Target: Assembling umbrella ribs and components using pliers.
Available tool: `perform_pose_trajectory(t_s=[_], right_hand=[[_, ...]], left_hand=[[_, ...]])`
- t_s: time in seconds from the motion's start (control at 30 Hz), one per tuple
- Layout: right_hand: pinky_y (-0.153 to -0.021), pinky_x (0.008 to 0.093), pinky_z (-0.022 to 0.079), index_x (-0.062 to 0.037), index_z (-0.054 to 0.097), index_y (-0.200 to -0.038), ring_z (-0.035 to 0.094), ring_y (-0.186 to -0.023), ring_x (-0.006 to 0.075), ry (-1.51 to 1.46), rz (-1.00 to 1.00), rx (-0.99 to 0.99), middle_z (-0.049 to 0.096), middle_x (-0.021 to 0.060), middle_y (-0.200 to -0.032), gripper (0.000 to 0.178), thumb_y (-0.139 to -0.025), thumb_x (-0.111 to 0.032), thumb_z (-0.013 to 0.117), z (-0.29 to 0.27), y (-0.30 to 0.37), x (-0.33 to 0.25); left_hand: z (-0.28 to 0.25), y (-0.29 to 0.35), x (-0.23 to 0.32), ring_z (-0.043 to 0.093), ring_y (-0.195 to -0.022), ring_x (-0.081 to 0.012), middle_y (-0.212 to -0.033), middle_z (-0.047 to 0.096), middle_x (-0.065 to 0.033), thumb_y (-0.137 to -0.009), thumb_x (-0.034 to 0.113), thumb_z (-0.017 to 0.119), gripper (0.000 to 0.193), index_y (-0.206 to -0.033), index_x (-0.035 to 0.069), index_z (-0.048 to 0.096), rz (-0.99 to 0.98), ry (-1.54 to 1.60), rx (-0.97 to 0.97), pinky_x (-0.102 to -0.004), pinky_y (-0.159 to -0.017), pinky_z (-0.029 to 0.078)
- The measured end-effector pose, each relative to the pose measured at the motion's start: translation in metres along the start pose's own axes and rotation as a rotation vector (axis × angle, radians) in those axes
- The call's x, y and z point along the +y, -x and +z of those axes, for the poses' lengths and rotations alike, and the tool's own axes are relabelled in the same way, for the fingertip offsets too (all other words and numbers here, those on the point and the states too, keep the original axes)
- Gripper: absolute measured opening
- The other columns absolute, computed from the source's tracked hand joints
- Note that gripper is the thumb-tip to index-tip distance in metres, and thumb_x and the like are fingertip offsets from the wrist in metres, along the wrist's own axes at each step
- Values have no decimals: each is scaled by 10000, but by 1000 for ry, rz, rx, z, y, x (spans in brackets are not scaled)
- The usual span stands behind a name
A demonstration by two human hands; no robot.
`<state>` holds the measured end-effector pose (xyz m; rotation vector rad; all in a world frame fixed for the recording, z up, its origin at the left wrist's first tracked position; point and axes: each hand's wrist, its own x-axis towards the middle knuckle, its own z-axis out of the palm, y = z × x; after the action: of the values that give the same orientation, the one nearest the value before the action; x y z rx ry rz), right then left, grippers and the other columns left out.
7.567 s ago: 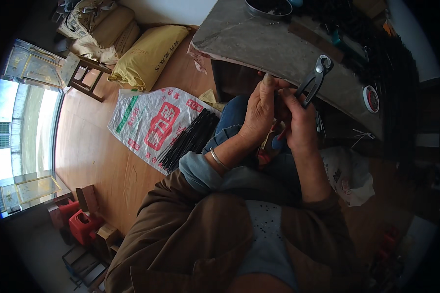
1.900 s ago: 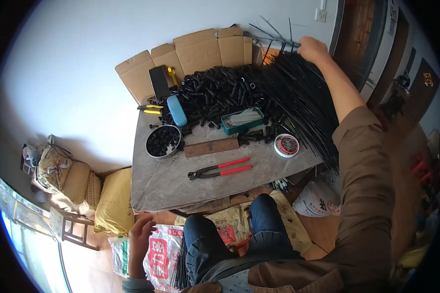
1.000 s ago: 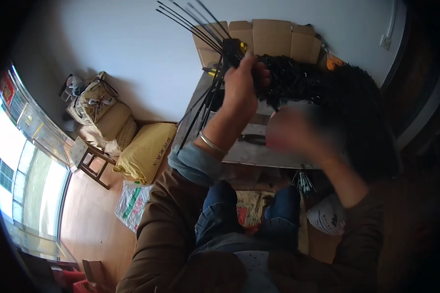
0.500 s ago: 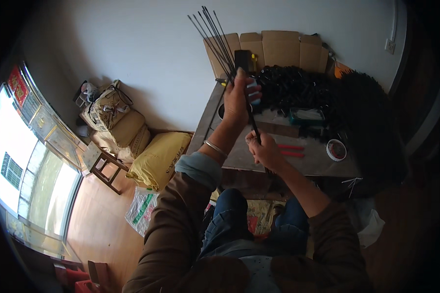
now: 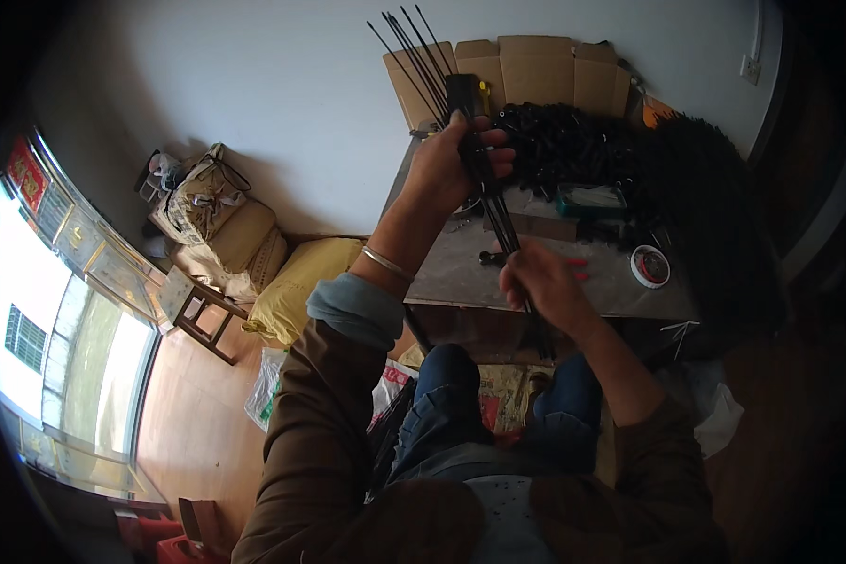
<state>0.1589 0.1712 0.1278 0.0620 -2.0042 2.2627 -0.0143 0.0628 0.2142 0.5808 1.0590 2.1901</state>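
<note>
A bundle of long thin black rods (image 5: pixel 498 214) slants across the space above the table. My left hand (image 5: pixel 446 162) grips it higher up, thumb laid along the rods and fingers partly curled behind. Above that hand the rod tips fan out against the wall. Lower down, my right hand (image 5: pixel 547 282) is closed around the same bundle, whose lower ends hang past the table's front edge. Beside the right fingers a small black part (image 5: pixel 490 258) shows; whether the hand touches it I cannot tell. Red handles (image 5: pixel 578 267) of a tool are half hidden behind this hand.
On the grey table (image 5: pixel 442 275) lie a heap of black parts (image 5: pixel 559 141), a green box (image 5: pixel 590 201) and a white bowl (image 5: pixel 650 267). Cardboard (image 5: pixel 538 73) stands behind. A dark mass of rods (image 5: pixel 714 216) fills the right. Yellow sacks (image 5: pixel 301 282) and a wooden stool (image 5: pixel 202 315) are left.
My right hand has moved a little right and down along the rods. The left fingers have loosened somewhat, and the rods between my hands now show more spread apart.
</note>
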Motion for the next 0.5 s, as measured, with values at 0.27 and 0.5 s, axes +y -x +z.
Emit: perform_pose_trajectory(t_s=[0.27, 0.5], right_hand=[[-908, 451, 412, -91, 637, -1123, 552, -1047, 284, 1288, -445, 288, 629, 64, -1076, 364, -795, -206, 746, -95, -14, 96], [-913, 451, 369, -99, 612, -1127, 522, -1048, 278, 1547, -243, 426, 602, 63, -1122, 387, -770, -176, 743, -99, 17, 91]], left_hand=[[6, 16, -14, 641, -979, -295, -1127, 622, -105, -1017, 189, 430, 317, -1306, 63, 459, -116, -42, -123, -455, -852, 544], [-7, 43, -15, 639, -1045, -291, -1156, 636, -151, -990, 100, 459, 258, -1227, 35, 535, -174, -101, -118, -423, -829, 544]])
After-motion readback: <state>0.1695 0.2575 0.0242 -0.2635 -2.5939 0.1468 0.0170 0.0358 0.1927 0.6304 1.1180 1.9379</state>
